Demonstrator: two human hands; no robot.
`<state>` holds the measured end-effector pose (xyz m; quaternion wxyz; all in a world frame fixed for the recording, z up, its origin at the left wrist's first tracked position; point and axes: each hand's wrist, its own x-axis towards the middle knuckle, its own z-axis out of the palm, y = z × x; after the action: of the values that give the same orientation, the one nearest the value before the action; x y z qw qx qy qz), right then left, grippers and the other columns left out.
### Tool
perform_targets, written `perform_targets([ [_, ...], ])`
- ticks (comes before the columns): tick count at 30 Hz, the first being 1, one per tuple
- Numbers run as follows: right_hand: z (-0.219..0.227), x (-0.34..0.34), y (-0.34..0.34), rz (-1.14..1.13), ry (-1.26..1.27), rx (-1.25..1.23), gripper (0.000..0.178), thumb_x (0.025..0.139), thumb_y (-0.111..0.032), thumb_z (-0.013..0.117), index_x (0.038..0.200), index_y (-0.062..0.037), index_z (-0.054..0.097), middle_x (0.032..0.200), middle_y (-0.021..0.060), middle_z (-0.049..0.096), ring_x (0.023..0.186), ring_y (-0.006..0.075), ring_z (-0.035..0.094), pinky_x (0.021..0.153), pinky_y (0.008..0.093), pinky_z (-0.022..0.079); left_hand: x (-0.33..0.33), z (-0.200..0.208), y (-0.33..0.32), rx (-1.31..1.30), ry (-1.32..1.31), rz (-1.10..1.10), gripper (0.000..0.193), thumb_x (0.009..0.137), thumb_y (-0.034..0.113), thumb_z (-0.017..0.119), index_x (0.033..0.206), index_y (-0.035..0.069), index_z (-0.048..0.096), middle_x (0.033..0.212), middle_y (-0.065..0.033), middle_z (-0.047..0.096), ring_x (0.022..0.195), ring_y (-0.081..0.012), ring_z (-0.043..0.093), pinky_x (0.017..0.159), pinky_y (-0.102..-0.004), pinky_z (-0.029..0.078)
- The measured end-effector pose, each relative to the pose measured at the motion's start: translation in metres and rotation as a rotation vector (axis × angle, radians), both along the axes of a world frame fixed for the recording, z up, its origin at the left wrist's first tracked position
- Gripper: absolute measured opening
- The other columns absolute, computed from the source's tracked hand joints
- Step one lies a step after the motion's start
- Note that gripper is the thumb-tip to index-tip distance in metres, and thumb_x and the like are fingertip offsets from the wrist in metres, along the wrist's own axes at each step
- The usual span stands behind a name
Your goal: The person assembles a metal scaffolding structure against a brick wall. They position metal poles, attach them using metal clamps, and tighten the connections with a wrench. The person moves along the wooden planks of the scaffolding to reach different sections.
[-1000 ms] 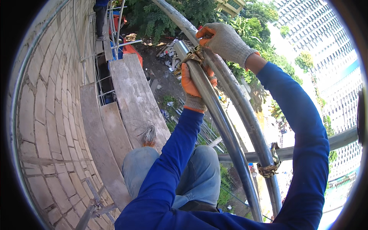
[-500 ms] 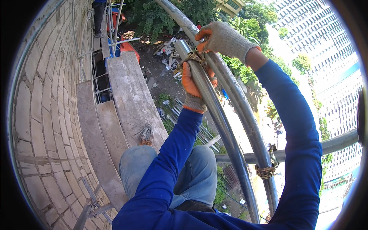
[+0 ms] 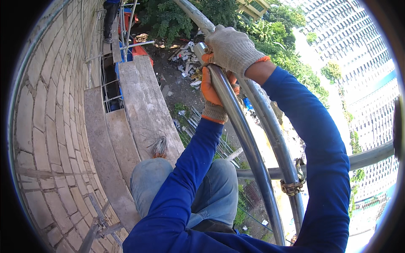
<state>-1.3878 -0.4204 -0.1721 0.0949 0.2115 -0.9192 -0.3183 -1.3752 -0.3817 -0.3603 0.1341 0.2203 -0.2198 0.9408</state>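
Note:
Both my hands wear knitted gloves with orange palms. My left hand [image 3: 214, 93] wraps round a shiny metal pipe [image 3: 247, 135] just below its upper end, thumb on the near left side and fingertips showing past the right side. My right hand [image 3: 233, 48] is closed over the top of this pipe, back of the glove up, beside a second, longer metal pipe [image 3: 270, 122]. Its fingers are mostly hidden, and so is the tie of brownish strips at that spot. Lower down, a similar strip tie [image 3: 291, 187] binds the longer pipe where a horizontal pipe [image 3: 367, 158] crosses.
Wooden planks [image 3: 147, 105] form a walkway along a block wall [image 3: 50, 126] on my left. A bundle of thin wires [image 3: 160, 147] lies by my knee. Farther along, another person [image 3: 110, 19] stands on the scaffold. Far below are debris [image 3: 185, 59] and trees.
My right hand has moved left and down across the pipe's upper end, covering the strip tie that showed before. My left hand keeps its hold in the same place.

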Motion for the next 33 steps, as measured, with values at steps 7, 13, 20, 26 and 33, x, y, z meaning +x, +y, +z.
perform_targets([
  [7,-0.01,0.0,0.019,0.119,0.22,-0.358,0.032,0.085,-0.034,0.076,0.099,-0.0056,0.078,0.095,0.0175,0.073,0.09,0.0304,0.072,0.075,0.0413,0.06,0.0,-0.001,-0.003,-0.03,-0.057,-0.049,0.067,0.094,0.073,0.042,0.126,0.017,0.06,0.089,-0.0182,0.068,0.053,-0.0227,0.056,0.047,-0.0377,0.044],
  [13,0.01,-0.005,0.061,0.023,-0.051,-0.929,0.031,0.087,-0.034,0.077,0.103,-0.0069,0.078,0.091,0.0156,0.075,0.081,0.0214,0.072,0.078,0.0351,0.057,0.001,0.0,-0.004,-0.011,-0.005,-0.063,0.071,0.094,0.073,0.043,0.132,0.015,0.057,0.114,-0.022,0.067,0.062,-0.024,0.064,0.048,-0.0366,0.05],
  [20,0.006,-0.01,0.066,0.053,0.059,-0.859,0.034,0.085,-0.032,0.078,0.107,-0.0057,0.077,0.099,0.0139,0.072,0.088,0.0255,0.071,0.083,0.0376,0.057,-0.002,-0.006,-0.003,-0.008,0.044,-0.012,0.068,0.096,0.071,0.042,0.132,0.016,0.058,0.127,-0.0235,0.066,0.075,-0.0248,0.072,0.05,-0.0379,0.057],
  [26,0.016,-0.012,0.061,-0.086,-0.103,-0.853,0.034,0.083,-0.033,0.082,0.105,-0.0082,0.079,0.102,0.0093,0.074,0.086,0.0204,0.071,0.077,0.0357,0.058,-0.002,-0.006,0.0,0.031,0.051,-0.02,0.067,0.096,0.07,0.042,0.132,0.015,0.058,0.123,-0.0232,0.067,0.079,-0.0248,0.072,0.05,-0.0373,0.058],
  [33,0.0,-0.01,0.066,-0.211,-0.237,-1.493,0.039,0.09,-0.024,0.078,0.121,-0.0013,0.068,0.093,0.006,0.072,0.077,0.0129,0.068,0.07,0.0258,0.059,-0.011,-0.015,0.001,0.066,0.224,-0.015,0.072,0.095,0.071,0.043,0.137,0.013,0.053,0.128,-0.0243,0.064,0.083,-0.0287,0.074,0.052,-0.0401,0.061],
])
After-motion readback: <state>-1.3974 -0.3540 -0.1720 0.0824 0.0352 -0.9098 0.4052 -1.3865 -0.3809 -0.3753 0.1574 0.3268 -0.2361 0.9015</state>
